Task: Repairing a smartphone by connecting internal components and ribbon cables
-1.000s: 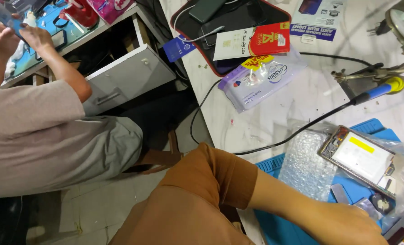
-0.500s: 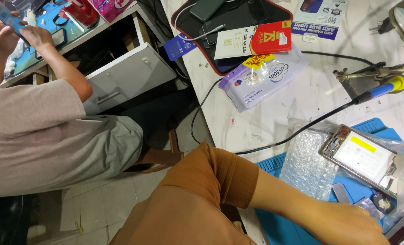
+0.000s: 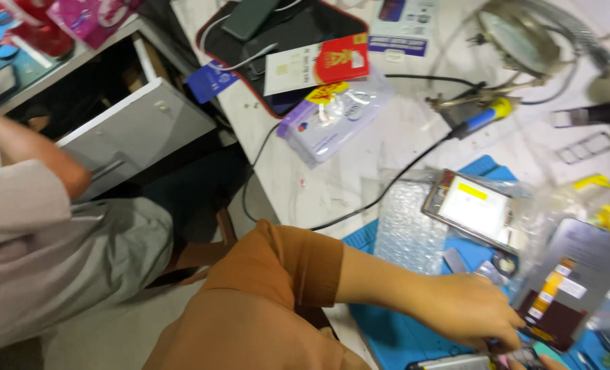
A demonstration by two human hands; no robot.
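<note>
My left hand (image 3: 472, 314) reaches from an orange sleeve over a blue work mat (image 3: 387, 336). Its fingers curl at the lower corner of a dark phone panel (image 3: 575, 284) with coloured labels, which stands tilted above the mat. Only a sliver of my right hand (image 3: 550, 363) shows at the bottom edge, beside a small grey device (image 3: 449, 362). An opened phone with a pale screen (image 3: 470, 207) lies on bubble wrap (image 3: 409, 231) just beyond my left hand.
A soldering iron with a blue and yellow handle (image 3: 481, 118) and its black cable cross the white table (image 3: 387, 147). A pack of wipes (image 3: 332, 120), a red and white card (image 3: 318, 67) and a magnifier lamp (image 3: 520, 41) lie farther back. A co-worker in grey (image 3: 51, 253) sits at left by an open drawer (image 3: 133, 127).
The view has swung toward the right, bringing the dark phone panel and lamp into sight. The co-worker's raised arm has come down and blurred. My left hand stays over the mat.
</note>
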